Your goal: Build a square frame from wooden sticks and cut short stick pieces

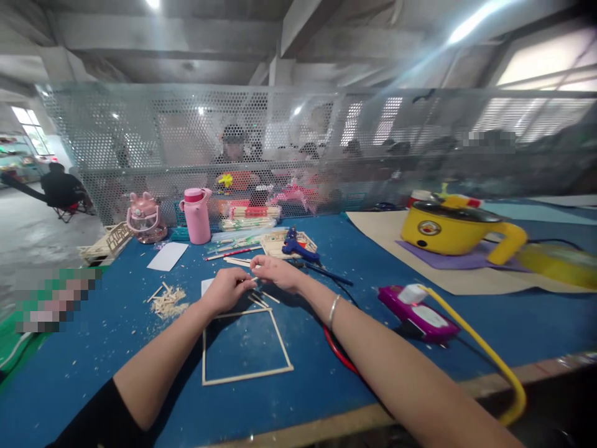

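Both my hands meet over the blue table, just beyond a square frame of thin wooden sticks. My left hand has its fingers pinched; what lies between them is too small to name. Close beside it, my right hand is also closed at the fingertips, around something I cannot make out. Loose wooden sticks lie under and beside my hands. Behind them, a blue glue gun rests on a small wooden stick structure.
Left are wood scraps, white paper and a pink thermos. Right are a purple power strip with a yellow cable and a yellow electric pot. A perforated metal screen stands behind; people sit beyond it.
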`<state>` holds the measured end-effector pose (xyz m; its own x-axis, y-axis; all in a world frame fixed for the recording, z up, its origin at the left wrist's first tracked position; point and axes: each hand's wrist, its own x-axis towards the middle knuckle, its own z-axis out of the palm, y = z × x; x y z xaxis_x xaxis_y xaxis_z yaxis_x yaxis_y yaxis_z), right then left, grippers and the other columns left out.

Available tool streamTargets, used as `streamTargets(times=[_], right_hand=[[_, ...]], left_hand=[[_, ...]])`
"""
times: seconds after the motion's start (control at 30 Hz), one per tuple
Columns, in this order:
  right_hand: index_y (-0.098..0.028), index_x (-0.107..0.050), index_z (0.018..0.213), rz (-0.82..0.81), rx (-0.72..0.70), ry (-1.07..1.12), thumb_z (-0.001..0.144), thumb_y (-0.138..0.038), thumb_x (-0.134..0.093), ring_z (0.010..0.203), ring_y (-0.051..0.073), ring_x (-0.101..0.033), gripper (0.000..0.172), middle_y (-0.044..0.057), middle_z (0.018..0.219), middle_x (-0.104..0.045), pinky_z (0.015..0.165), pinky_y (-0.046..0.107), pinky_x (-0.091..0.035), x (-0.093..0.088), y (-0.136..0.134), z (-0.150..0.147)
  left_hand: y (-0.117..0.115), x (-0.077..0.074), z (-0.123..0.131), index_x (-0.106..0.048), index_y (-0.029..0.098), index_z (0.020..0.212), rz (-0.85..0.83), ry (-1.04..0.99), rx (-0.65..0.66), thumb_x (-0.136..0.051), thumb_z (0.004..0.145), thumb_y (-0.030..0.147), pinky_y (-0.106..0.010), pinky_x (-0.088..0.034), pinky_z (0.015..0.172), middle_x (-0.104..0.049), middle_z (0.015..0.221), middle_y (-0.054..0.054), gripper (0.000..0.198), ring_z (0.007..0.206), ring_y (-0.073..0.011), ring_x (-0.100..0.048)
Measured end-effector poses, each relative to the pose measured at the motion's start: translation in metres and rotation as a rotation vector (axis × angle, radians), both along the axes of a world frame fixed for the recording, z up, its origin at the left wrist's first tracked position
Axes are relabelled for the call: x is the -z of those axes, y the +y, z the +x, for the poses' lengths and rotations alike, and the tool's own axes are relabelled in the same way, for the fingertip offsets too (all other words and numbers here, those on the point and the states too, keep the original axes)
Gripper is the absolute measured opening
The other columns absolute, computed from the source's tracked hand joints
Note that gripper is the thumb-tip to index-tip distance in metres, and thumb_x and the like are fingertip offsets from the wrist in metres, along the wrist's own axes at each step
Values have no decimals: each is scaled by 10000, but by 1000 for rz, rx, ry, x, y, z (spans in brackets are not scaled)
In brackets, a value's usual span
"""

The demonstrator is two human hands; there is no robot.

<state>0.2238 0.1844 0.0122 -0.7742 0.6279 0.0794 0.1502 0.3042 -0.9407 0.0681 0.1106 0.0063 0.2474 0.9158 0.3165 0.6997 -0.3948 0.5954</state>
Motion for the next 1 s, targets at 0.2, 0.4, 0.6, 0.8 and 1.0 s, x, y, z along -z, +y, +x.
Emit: streamTargets(times=[0.2, 0.4, 0.6, 0.8, 1.0], right_hand=[[-182, -441, 810, -238, -139, 86, 580, -528, -701, 453, 64, -431, 490, -71, 549, -483, 427, 177, -228, -9, -6, 7], [-178, -444, 823, -332, -168, 158, 590, -481, -727, 419, 48, -404, 475, -85, 506, -477, 418, 170, -201, -13, -12, 6], [-180, -440, 804, -312, -160, 246, 609, -453, -727, 373, 22, -222, 441, -142, 437, -339, 420, 184, -142, -19, -18, 4], [-178, -451, 796, -262, -177, 252, 634, -419, -723, 392, 29, -223, 398, -136, 430, -357, 420, 191, -134, -19, -21, 2], [-177, -454, 806, -197, -186, 226, 656, -422, -703, 380, 28, -244, 380, -144, 408, -363, 407, 177, -161, -21, -26, -2]], left_hand=[[-10, -8, 1, -661, 115, 795, -201, -176, 195, -417, 869, 394, -199, -380, 537, -547, 527, 15, 378, 506, -93, -487], [-12, -11, -2, -641, 112, 813, -371, -463, 271, -508, 751, 602, -199, -345, 502, -592, 676, -26, 511, 502, -70, -472], [-27, -15, 1, -613, 119, 806, -486, -694, 178, -607, 695, 567, -195, -320, 491, -582, 647, -3, 461, 493, -58, -466], [-47, -15, 14, -557, 124, 745, -588, -886, -83, -539, 703, 622, -187, -294, 441, -554, 583, 16, 500, 443, -60, -457], [-47, -14, 13, -548, 126, 666, -478, -870, -36, -685, 532, 602, -175, -306, 468, -498, 546, 52, 512, 450, -38, -406]])
